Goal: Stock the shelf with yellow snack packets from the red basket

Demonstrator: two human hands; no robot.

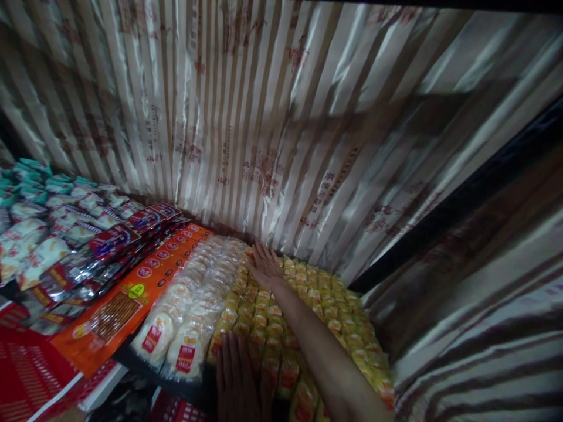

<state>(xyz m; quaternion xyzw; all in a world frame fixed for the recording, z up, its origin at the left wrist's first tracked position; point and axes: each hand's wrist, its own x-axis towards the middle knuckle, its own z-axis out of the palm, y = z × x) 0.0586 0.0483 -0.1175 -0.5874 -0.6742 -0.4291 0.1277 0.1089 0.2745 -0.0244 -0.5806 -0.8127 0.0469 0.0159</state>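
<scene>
My right hand (265, 265) lies flat with fingers stretched out on the far end of a stack of yellow snack packets (334, 305), close to the striped curtain. My left hand (240, 381) rests flat, fingers together and extended, on the near end of the same yellow packets at the bottom of the view. Neither hand grips anything. Beside the yellow stack on the left lie rows of clear packets with pale round cakes (193, 310).
Orange packets (145, 281) lie left of the cakes, then dark red and silver packets (109, 240) and teal ones (30, 176) further left. A striped glossy curtain (272, 129) hangs behind and to the right. A red crate (30, 369) sits at bottom left.
</scene>
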